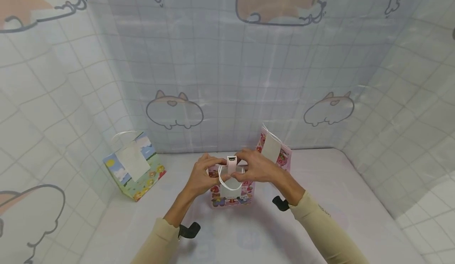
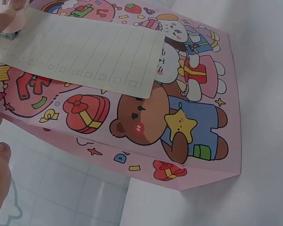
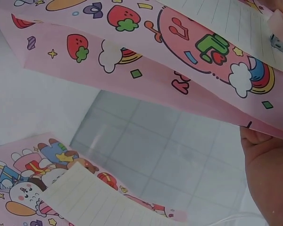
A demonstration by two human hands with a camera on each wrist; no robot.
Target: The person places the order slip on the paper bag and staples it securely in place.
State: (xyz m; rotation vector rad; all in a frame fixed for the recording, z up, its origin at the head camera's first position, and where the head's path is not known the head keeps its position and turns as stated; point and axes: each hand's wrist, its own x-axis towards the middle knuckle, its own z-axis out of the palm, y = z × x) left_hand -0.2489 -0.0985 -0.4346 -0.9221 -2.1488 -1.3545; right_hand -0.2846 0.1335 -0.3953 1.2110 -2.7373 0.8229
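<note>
Both hands meet at the top edge of a pink paper gift bag (image 1: 232,203) printed with cartoon animals. Between their fingertips is a small pale-pink stapler (image 1: 232,163), its metal end showing in the left wrist view. My left hand (image 1: 202,176) pinches it from the left, and my right hand (image 1: 261,166) from the right, thumbs on the near side. A lined cream sheet with checkboxes (image 2: 94,56) lies against the bag's front, its top end under the stapler. The bag's white cord handle (image 1: 224,184) loops down over the sheet.
Behind my right hand stands another pink gift bag (image 1: 283,158) with a cream sheet (image 1: 271,148) on it. At the left, a blue-and-green gift bag (image 1: 154,165) leans back, also carrying a sheet (image 1: 134,164). Patterned curtains (image 1: 227,78) enclose the white table (image 1: 320,201).
</note>
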